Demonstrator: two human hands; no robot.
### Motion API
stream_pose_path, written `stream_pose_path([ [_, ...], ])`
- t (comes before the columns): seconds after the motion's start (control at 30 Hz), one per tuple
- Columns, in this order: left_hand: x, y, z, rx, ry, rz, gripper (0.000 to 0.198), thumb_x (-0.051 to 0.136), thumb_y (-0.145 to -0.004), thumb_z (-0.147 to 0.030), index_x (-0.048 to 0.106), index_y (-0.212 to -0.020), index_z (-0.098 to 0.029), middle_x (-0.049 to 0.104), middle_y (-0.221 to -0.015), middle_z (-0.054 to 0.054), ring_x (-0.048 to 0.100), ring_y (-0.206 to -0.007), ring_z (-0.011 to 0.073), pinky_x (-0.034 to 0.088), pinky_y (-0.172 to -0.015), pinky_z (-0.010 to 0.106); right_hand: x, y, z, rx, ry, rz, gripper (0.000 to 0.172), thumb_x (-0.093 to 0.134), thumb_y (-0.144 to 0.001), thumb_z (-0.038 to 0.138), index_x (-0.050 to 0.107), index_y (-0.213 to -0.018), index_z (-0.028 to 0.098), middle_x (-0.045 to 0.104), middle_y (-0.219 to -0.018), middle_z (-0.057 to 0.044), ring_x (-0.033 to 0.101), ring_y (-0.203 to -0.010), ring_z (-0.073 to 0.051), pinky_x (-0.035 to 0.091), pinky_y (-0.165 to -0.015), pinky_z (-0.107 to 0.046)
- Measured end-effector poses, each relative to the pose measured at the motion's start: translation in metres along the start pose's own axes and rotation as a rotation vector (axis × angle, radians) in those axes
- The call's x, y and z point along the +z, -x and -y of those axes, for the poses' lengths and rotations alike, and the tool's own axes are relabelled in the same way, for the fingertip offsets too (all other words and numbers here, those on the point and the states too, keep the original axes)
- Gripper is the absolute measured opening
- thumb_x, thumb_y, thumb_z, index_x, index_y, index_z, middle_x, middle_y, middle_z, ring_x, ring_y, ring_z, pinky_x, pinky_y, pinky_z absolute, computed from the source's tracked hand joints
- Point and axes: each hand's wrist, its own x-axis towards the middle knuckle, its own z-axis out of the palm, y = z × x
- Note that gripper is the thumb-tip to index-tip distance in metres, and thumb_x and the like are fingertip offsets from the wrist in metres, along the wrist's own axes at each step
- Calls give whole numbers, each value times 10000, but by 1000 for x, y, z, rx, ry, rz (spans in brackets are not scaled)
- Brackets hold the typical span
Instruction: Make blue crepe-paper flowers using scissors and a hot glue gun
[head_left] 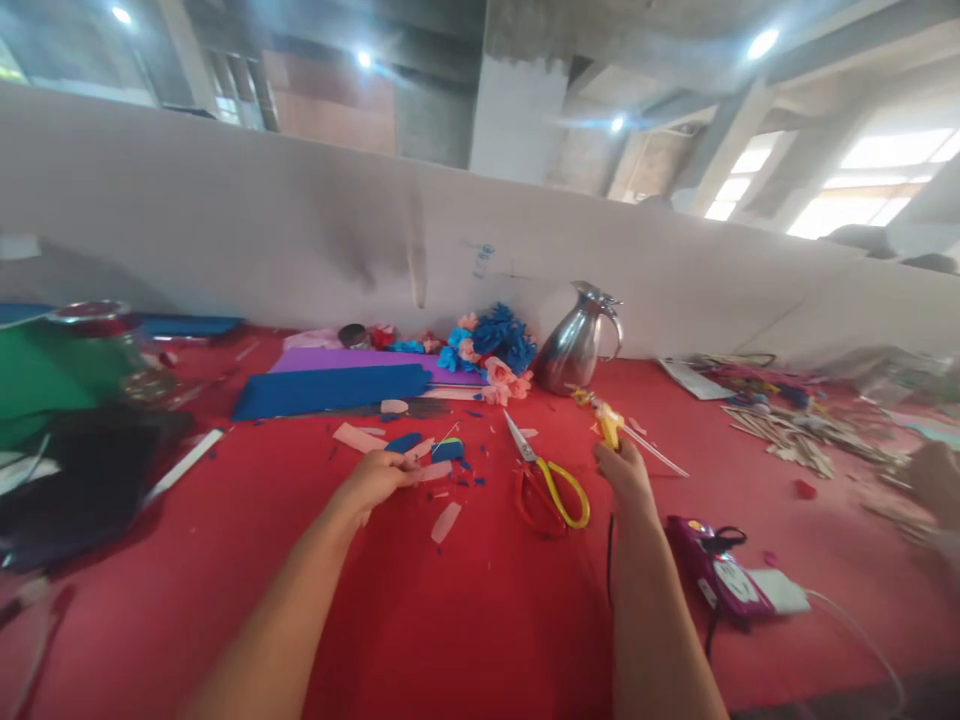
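My left hand is closed on a pink paper strip over the red table. Around it lie blue paper pieces and another pink strip. My right hand is wrapped round a yellow glue gun, whose tip points away from me; a dark cord hangs below that hand. Between my hands, scissors with red and yellow handles lie on the table, blades partly open and pointing away.
Behind stand a metal jug and blue and pink paper flowers. A purple power strip lies right of my right forearm. Wooden sticks and another person's hand are far right. Blue paper lies back left.
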Motion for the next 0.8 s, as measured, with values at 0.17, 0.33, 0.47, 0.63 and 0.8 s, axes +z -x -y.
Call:
stream_pose_path([
  [0.17, 0, 0, 2, -15, -42, 15, 58, 708, -453, -180, 651, -463, -188, 635, -499, 1, 569, -596, 189, 390, -584, 269, 17, 24, 34, 112, -562, 337, 160, 606, -621, 306, 586, -750, 214, 678, -796, -76, 630, -665, -188, 529, -549, -298],
  [0.33, -1, -3, 6, 15, -72, -46, 32, 671, -469, -170, 662, -454, -197, 604, -479, -12, 546, -603, 184, 343, -570, 262, 34, 56, 61, 161, -726, 545, 291, 726, -669, 387, 544, -809, 209, 597, -614, 21, 506, -485, -102, 394, -440, -208],
  [0.47, -1, -2, 6, 21, -76, -55, 50, 653, -478, -151, 672, -472, -197, 607, -484, -13, 541, -600, 178, 337, -553, 256, 48, 71, 64, -61, -484, 637, 341, 676, -729, 474, 558, -874, 189, 589, -651, 27, 432, -452, -78, 331, -432, -212],
  [0.63, 0, -3, 5, 6, -101, -78, 75, 629, -494, -114, 651, -484, -185, 579, -484, -30, 520, -577, 156, 329, -544, 247, 58, 80, 62, -198, -300, 690, 327, 684, -727, 391, 563, -970, 209, 674, -919, -36, 600, -736, -179, 438, -618, -267],
  [0.8, 1, -9, 11, 8, -137, -79, 124, 594, -497, -82, 663, -517, -184, 588, -504, -23, 519, -569, 154, 319, -525, 246, 62, 85, 62, -294, -96, 647, 250, 620, -765, 384, 538, -929, 213, 638, -781, -10, 596, -690, -199, 426, -610, -287],
])
